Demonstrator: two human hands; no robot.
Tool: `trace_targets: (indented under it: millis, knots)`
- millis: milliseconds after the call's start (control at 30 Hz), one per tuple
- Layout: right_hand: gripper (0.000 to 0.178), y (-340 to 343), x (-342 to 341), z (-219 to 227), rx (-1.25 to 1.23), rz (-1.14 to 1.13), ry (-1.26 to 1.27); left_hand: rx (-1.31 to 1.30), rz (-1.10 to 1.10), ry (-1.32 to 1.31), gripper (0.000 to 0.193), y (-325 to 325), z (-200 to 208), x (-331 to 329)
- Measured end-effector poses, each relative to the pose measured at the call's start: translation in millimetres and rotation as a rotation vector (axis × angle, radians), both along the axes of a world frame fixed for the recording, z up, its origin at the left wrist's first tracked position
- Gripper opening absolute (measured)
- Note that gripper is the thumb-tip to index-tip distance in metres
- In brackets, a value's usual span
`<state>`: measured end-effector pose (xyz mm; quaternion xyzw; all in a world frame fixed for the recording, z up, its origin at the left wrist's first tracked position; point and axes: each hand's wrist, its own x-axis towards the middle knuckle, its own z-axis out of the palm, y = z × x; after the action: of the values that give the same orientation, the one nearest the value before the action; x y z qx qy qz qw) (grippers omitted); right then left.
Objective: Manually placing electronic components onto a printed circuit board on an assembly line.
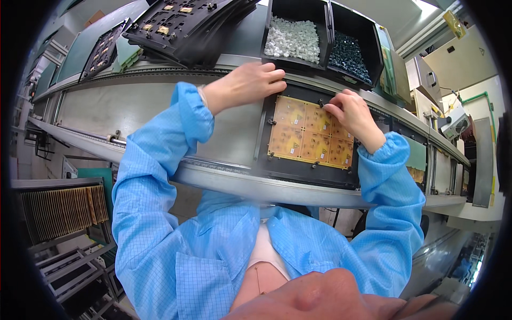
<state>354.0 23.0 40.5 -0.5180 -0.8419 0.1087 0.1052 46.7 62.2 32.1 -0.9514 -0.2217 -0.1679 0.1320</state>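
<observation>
A yellow-orange circuit board panel (302, 135), divided into several sections, lies in a black carrier frame (313, 173) with small black clips around its edge. Over the carrier's far left corner is my left hand (248, 82), its fingers loosely bent and slightly apart, with nothing visible in them. My right hand (352, 111) is at the panel's far edge, thumb and forefinger pinched together right beside a black clip (321, 102). Whether a small part sits between those fingertips is hidden.
Past the carrier stand two black bins, one with white pieces (292, 40), one with dark blue-green pieces (348, 57). Black carriers (181, 26) are stacked far left. The conveyor's metal rail (234, 178) runs along the near side. A rack of boards (64, 213) stands lower left.
</observation>
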Motion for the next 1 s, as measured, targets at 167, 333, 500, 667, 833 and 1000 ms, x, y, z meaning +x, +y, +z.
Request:
trace_targets:
  millis: [167, 333, 500, 667, 833, 1000]
  knots:
    - [0.018, -24, 50, -3, 0.164, -0.151, 0.152, 0.135, -0.216, 0.329, 0.008, 14, 21, 15]
    - [0.017, -44, 78, -19, 0.270, -0.297, 0.215, 0.204, -0.351, 0.521, 0.008, 20, 30, 16]
    - [0.027, -63, 79, -41, 0.157, -0.432, 0.344, 0.130, -0.363, 0.465, 0.009, 16, 28, 22]
    - [0.028, -69, 71, -32, 0.150, -0.464, 0.352, -0.017, -0.200, 0.398, 0.010, 17, 30, 35]
    - [0.028, -63, 46, -22, 0.094, -0.400, 0.375, 0.040, 0.141, -0.097, 0.013, 65, 42, 56]
    - [0.034, -57, 14, -17, 0.032, -0.264, 0.398, -0.119, 0.435, 0.016, 0.012, 95, 44, 75]
